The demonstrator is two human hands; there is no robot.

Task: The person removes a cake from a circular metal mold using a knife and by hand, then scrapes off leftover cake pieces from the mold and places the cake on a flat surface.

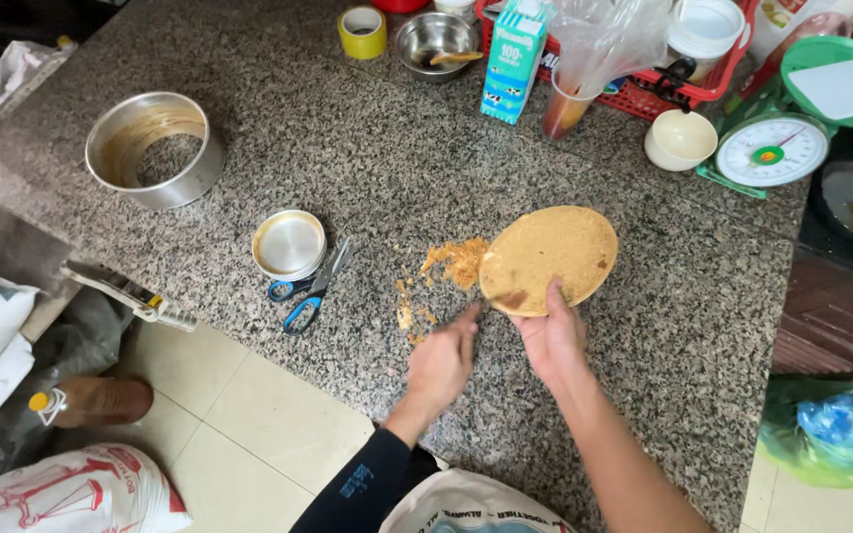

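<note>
Granite bench [367,148], speckled grey, ran across the frame.

- Upper left: round metal cake ring [155,148], upright, open through to the stone.
- Left of centre: small shallow metal tin [289,244]; just beside it on the right, blue-handled scissors [310,286], blades closed.
- Top centre: yellow tape roll [362,32], steel bowl [435,42], blue-and-white carton [514,59], red basket [634,94].
- Centre: loose heap of orange-brown crumbs [454,263], scattered down toward the near edge.
- Lower centre: left hand [443,360], dark sleeve, fingers drawn together with the tips down at the lower edge of the crumbs; whether they pinched anything could not be told.
- Centre right: round flat golden-brown cake layer [548,259], tilted, left rim next to the crumbs. Right hand [551,336] held it at the near rim, thumb on top, remaining fingers hidden beneath.
- Handling, judged: light, thin, crumbly, likely to crack if lifted by one edge; best supported with a flat palm under the middle.
- Upper right: white cup [680,140], green dial kitchen scale [772,148].
</note>
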